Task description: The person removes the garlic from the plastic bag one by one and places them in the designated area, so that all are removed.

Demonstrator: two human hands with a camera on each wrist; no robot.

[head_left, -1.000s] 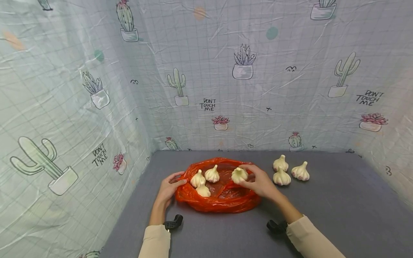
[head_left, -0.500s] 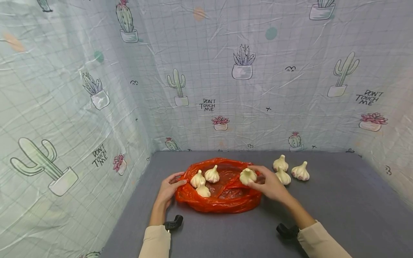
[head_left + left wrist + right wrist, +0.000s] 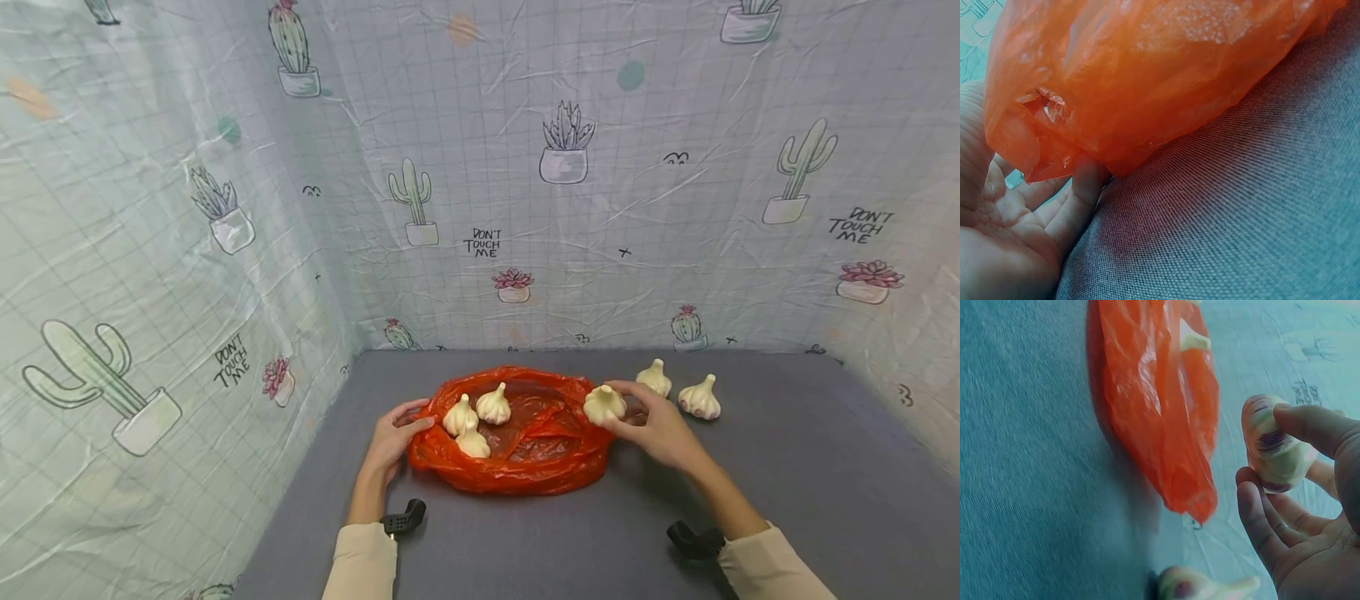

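An orange-red plastic bag (image 3: pixel 517 475) lies spread open on the table, its rim rolled into a low wall. Three garlic bulbs (image 3: pixel 461 415) sit inside its left part. My left hand (image 3: pixel 390 440) holds the bag's left edge; in the left wrist view its fingers (image 3: pixel 1079 200) reach under the plastic. Just above the bag's right rim, my right hand (image 3: pixel 663 433) grips another garlic bulb (image 3: pixel 604 405) between thumb and fingers. The right wrist view shows this bulb's purple-streaked base (image 3: pixel 1272 440) clear of the bag.
Two garlic bulbs (image 3: pixel 700 397) stand on the grey table (image 3: pixel 525 546) to the right of the bag, behind my right hand. A cactus-printed sheet (image 3: pixel 480 183) hangs behind the table and along its left side.
My right hand has carried its garlic bulb to the right, from over the bag's inside to its right rim. The left hand and the three bulbs in the bag stay put.
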